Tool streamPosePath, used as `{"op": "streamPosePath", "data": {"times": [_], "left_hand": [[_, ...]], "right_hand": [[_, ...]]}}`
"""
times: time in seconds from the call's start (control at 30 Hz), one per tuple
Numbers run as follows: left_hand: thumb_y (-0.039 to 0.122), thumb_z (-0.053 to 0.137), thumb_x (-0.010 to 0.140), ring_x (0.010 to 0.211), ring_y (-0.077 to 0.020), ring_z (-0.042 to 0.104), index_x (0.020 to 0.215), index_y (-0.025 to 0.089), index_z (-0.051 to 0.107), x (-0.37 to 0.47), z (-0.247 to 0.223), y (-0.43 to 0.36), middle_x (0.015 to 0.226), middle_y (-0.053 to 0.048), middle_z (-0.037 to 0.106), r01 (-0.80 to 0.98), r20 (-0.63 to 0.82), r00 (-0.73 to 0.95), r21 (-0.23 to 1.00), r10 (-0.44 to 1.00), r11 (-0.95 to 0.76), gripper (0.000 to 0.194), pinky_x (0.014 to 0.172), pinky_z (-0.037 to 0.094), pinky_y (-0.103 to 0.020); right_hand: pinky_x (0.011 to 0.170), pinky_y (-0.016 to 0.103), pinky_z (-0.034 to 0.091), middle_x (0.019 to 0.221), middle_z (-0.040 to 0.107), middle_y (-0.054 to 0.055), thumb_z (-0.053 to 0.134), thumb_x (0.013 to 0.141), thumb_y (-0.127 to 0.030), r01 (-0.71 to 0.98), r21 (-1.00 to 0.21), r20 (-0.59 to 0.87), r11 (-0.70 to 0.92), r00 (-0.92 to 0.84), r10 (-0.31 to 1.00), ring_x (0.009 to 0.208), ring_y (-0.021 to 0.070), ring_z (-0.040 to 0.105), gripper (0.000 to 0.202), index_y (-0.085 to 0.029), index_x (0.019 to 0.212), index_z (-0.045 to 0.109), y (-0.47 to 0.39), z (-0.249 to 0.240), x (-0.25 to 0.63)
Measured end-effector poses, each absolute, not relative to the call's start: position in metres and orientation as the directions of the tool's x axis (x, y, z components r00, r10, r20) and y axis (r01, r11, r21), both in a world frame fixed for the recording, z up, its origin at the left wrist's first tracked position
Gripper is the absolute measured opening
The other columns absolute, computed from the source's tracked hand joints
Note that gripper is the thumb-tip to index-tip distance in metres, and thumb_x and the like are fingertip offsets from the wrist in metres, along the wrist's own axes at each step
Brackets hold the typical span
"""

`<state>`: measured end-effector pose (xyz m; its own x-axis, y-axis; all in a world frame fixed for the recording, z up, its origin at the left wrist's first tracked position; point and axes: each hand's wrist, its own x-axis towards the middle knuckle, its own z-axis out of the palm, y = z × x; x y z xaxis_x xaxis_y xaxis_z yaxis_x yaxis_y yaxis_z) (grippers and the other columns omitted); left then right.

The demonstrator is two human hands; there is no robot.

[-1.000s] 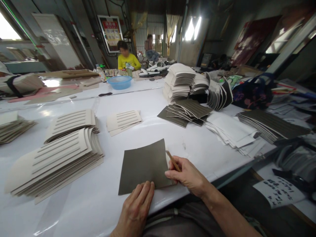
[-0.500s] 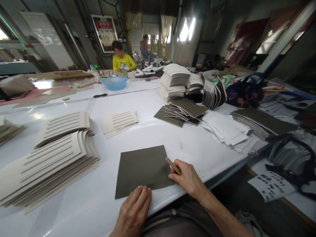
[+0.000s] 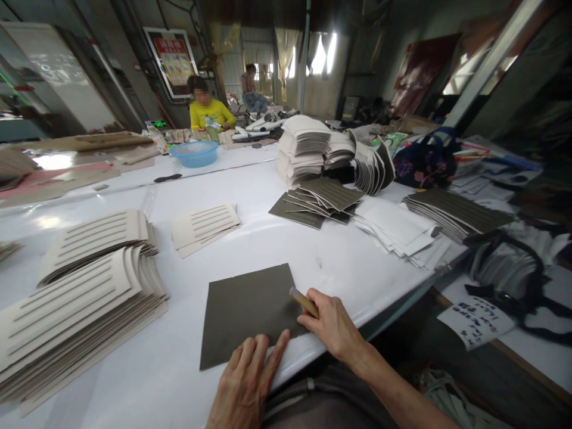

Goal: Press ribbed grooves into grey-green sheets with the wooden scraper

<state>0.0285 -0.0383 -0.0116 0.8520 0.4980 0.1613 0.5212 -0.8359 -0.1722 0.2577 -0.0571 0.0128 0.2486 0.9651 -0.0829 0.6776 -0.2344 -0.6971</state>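
A dark grey-green sheet lies flat on the white table in front of me. My left hand rests on its near edge, palm down, with the fingers stretched out and the index finger spread apart. At the sheet's right edge my right hand is closed around a tan pen-like tool. The tool's pale end points up and to the left; its other end is hidden in my fist. Left of the sheet stands a thick stack of cream slotted panels.
Loose cream pieces lie beyond the sheet. Dark sheets, white sheets and curved stacks sit to the back right. A blue basin stands farther back, near a person in yellow. The table edge runs along my right.
My left hand's fingers have spread, the index finger reaching right along the sheet's edge. My right hand still grips the tool. The whole view has shifted a little.
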Motion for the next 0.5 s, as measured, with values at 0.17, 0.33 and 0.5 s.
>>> {"op": "streamPosePath", "data": {"times": [0.17, 0.33, 0.5], "left_hand": [[0.003, 0.054, 0.079, 0.100, -0.0250, 0.046, 0.151, 0.027, 0.027, 0.031, -0.010, -0.040, 0.118, -0.008, 0.054, 0.540, 0.157, 0.841, -0.176, 0.518, -0.823, 0.081, 0.084, 0.045, -0.036], [0.003, 0.055, 0.080, 0.102, -0.0246, 0.046, 0.149, 0.031, 0.032, 0.035, -0.005, -0.042, 0.118, -0.006, 0.054, 0.583, 0.153, 0.812, -0.157, 0.564, -0.797, 0.078, 0.087, 0.044, -0.036], [0.003, 0.050, 0.081, 0.099, -0.0235, 0.049, 0.148, 0.033, 0.033, 0.032, -0.005, -0.031, 0.116, -0.005, 0.057, 0.521, 0.190, 0.850, -0.165, 0.492, -0.837, 0.075, 0.081, 0.044, -0.032]], "right_hand": [[0.059, 0.026, 0.029, 0.068, 0.057, -0.004, 0.066, 0.079, -0.019, 0.710, -0.664, -0.070, -0.234, 0.253, 0.965, 0.064, 0.0158, 0.054, 0.020, -0.024, 0.081, 0.047, -0.060, 0.014, 0.254], [0.068, 0.027, 0.041, 0.083, 0.062, -0.002, 0.059, 0.085, -0.014, 0.677, -0.733, 0.144, -0.065, 0.247, 0.958, 0.076, 0.0171, 0.060, 0.012, -0.024, 0.090, 0.055, -0.075, 0.013, 0.258], [0.087, 0.026, 0.046, 0.114, 0.061, 0.005, 0.038, 0.082, 0.004, 0.699, -0.675, 0.374, 0.236, 0.048, 0.926, 0.102, 0.0165, 0.061, 0.053, -0.026, 0.121, 0.059, -0.105, 0.003, 0.263]]}}
